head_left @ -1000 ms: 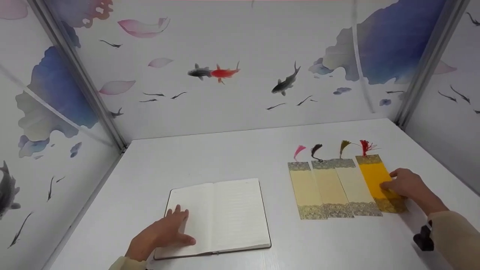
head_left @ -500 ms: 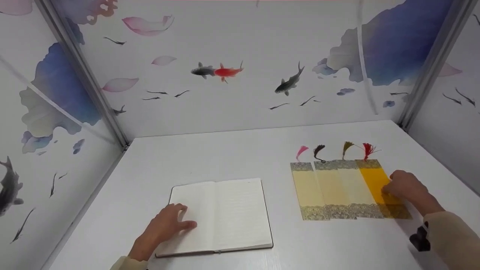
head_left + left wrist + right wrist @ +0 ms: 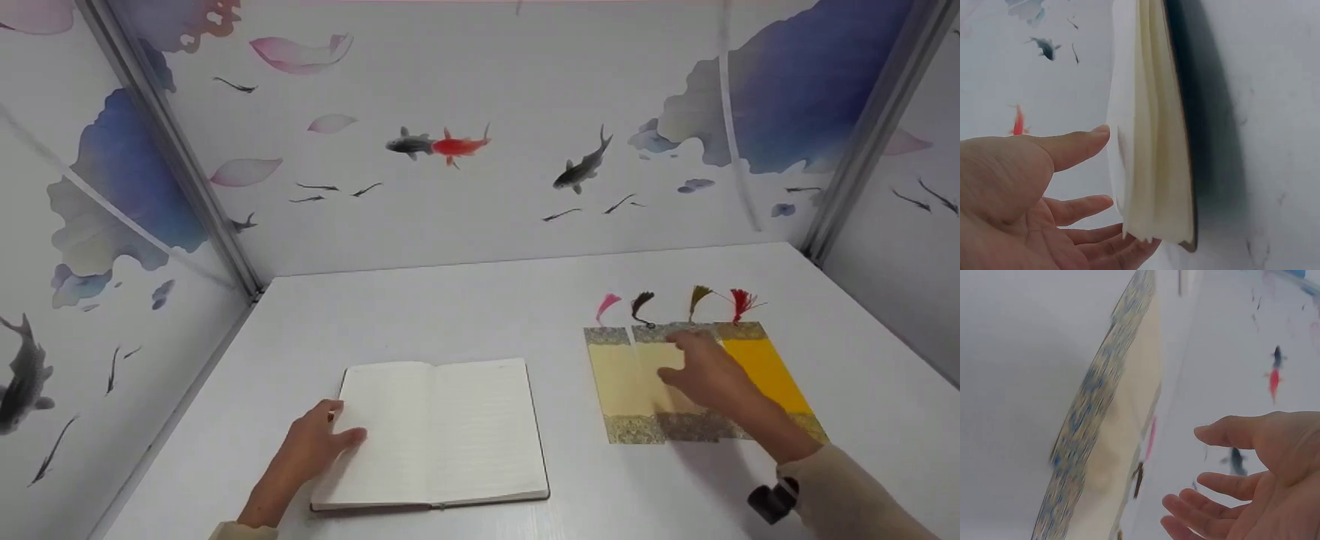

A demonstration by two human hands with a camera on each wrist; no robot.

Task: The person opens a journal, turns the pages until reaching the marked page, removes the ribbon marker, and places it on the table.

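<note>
An open notebook with blank-looking pages lies on the table. At its left edge is my left hand, thumb over the page's margin; in the left wrist view its loose fingers overlap the page edges. Several tasselled paper bookmarks lie side by side at the right. My right hand hovers over the middle ones, fingers loosely spread and holding nothing. Left of it are a pale cream bookmark and a beige bookmark; right of it, a bright yellow bookmark. A whitish bookmark is mostly hidden beneath the hand.
Pink, dark brown, olive and red tassels point toward the back wall. Painted panels with metal corner posts enclose the white table. A black device sits at my right wrist.
The yellow bookmark has shifted left and slightly nearer, against its neighbour. My right hand has since left it and swung left over the middle bookmarks. My left hand has drawn back toward the notebook's edge.
</note>
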